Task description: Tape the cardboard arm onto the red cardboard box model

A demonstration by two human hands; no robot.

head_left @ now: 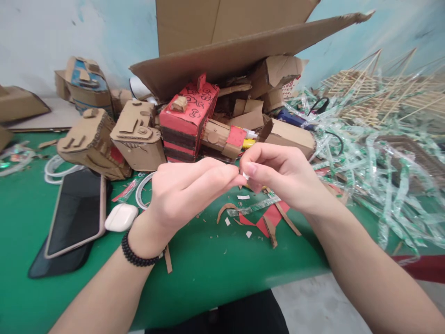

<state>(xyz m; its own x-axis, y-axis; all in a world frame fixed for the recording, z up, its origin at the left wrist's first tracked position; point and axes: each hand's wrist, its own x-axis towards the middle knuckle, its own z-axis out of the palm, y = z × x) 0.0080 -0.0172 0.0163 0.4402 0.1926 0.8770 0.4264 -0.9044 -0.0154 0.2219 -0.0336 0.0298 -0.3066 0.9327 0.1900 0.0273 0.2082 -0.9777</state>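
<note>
Green tabletop [215, 278] against a pale blue-white wall [104, 32]; the surface is cluttered along its far side. Step in hand, as I judge it: fine fingertip handling of a small white piece [246, 176], held above the middle of the table. On my right hand [281, 174], the thumb and forefinger are closed together on that piece. On my left hand [194, 188], the fingers reach forward side by side, their tips meeting the piece or just beside it; whether they also grip it I cannot tell. The next move, in my opinion, calls for a light, even pinch, since so slight a piece could easily slip. Below lie white scraps [243, 197], red paper [274, 215] and a curved cardboard strip [225, 211], among which a dropped piece might be lost. Directly beyond my hands, a red box [184, 116] and other cardboard models [139, 137] limit forward reach. Tangled clear tape [375, 171] crowds the right; a phone [78, 208] and white case [121, 218] occupy the left.
</note>
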